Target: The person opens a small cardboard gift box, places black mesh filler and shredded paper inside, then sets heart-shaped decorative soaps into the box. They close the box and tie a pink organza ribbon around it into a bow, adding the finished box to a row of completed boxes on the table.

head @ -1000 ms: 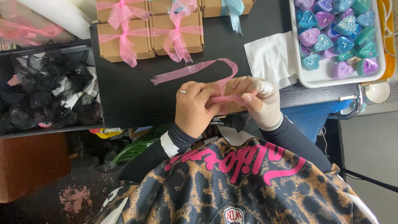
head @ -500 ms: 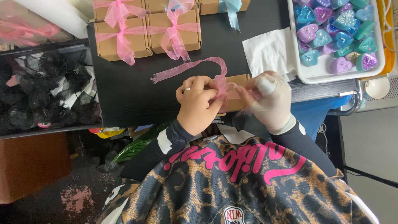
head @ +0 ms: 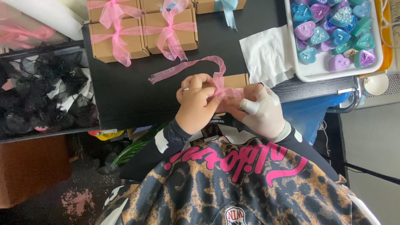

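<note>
Left hand (head: 198, 104), bare and ringed, curled tight with fingertips pinching the pink ribbon (head: 196, 66) just above the small cardboard box (head: 234, 81). Right hand (head: 260, 109), in a pale glove, likewise closed on the same ribbon from the other side, thumb raised, fingers pressed against the box. Box mostly hidden behind both hands, resting near the front edge of the black counter (head: 125, 100); only its top right corner showing. Ribbon looping up from the pinch, arching over the box and trailing left across the counter to a loose end.

Just right of the box, a white paper napkin (head: 266, 54) lying flat. Beyond that, a white tray (head: 316, 75) packed with glittery heart-shaped pieces in teal, purple and pink. At the far edge of the counter, finished cardboard boxes (head: 141, 33) tied with pink bows, plus one with a pale blue bow (head: 227, 10). Left of the counter, a heap of black netting (head: 46, 96). Nearest the camera, a leopard-print top with pink lettering (head: 237, 183).
</note>
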